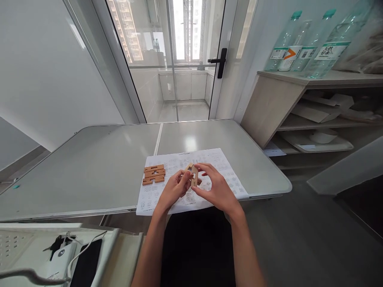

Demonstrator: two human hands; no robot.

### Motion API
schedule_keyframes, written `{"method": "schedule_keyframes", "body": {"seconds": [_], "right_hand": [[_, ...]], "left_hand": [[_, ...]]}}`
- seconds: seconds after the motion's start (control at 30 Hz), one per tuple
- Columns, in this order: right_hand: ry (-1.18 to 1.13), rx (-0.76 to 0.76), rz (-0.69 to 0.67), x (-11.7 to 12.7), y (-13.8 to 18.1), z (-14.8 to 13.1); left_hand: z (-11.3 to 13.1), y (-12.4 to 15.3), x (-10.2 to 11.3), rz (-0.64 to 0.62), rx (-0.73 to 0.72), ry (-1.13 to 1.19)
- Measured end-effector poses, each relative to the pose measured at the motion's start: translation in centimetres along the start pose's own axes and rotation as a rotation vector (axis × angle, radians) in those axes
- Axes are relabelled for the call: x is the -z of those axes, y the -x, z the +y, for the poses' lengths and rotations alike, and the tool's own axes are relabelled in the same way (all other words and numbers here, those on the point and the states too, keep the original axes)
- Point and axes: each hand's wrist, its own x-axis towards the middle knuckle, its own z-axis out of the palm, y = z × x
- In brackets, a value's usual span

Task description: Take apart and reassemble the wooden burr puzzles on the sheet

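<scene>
Blocks (194, 181), count unclear, held up over the sheet (209, 157), toward the worktop's (119, 159) near edge. Left hand (176, 186): fingers closed round them, thumb on top, apparently as the steady grip. Right hand (218, 187): thumb and forefinger apart, spanning one block top to bottom, likely to leave its face clear. Dark mark on that face, perhaps "3".

Three notched pieces (149, 175) lie side by side at the sheet's left edge, probably for easy reach. Sheet overhangs the near edge; small printed diagrams, text too fine to read.

Bottles (284, 44) on shelf (278, 95): Chinese lettering, orange chevron on one label; brand unclear.
</scene>
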Motion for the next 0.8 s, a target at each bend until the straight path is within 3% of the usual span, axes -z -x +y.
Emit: {"method": "schedule_keyframes", "body": {"seconds": [0.27,0.8], "right_hand": [[-0.009,-0.013,0.041,-0.4,-0.2,-0.3],[0.044,0.02,0.147,-2.1,-0.6,-0.1]], "left_hand": [[0.7,0.3,-0.5,0.101,-0.099,-0.1],[-0.3,-0.2,-1.0,0.242,-0.067,0.068]]}}
